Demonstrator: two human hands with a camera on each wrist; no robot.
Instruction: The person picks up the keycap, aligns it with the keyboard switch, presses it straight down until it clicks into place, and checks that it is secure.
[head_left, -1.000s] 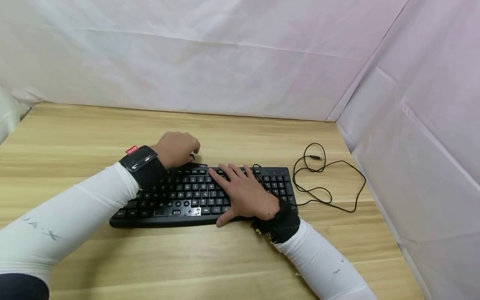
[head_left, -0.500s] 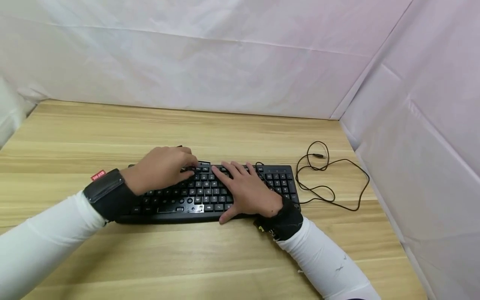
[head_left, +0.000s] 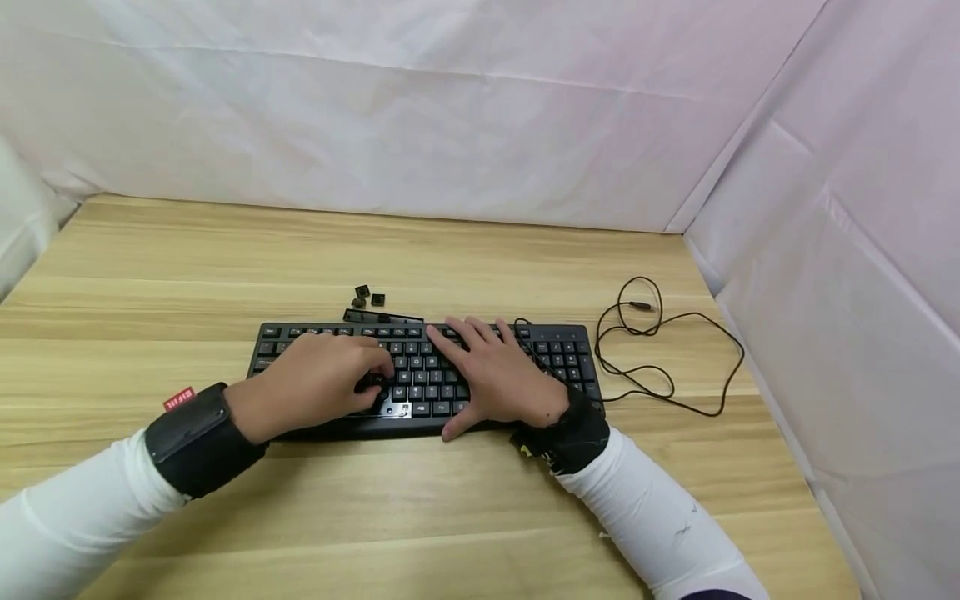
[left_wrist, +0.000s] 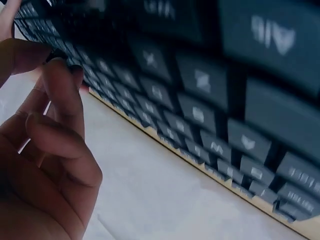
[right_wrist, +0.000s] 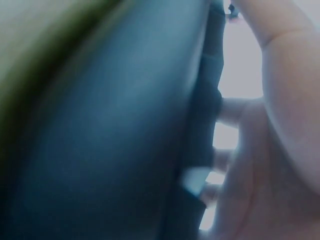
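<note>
A black keyboard [head_left: 322, 429] lies on the wooden table. My left hand [head_left: 315, 375] is over its left-middle keys, thumb and forefinger pinching a small black piece [left_wrist: 57, 54] close at the keys. Which kind of piece it is, I cannot tell. My right hand [head_left: 502, 379] lies spread over the right-middle keys, its thumb at the front edge; in the right wrist view its fingers [right_wrist: 230, 110] show beyond the keyboard's blurred side. Just behind the keyboard lie several small loose keycaps [head_left: 378, 300] and a long black bar-shaped key [head_left: 382, 317].
The keyboard's thin black cable [head_left: 675, 406] lies in loose loops on the table to the right, ending in a plug [head_left: 641, 306]. White cloth walls [head_left: 450, 125] stand at the table's back and right side.
My left hand has come back from behind the keyboard to the keys nearer the front, uncovering the loose keycaps and the long bar. The right hand keeps its place.
</note>
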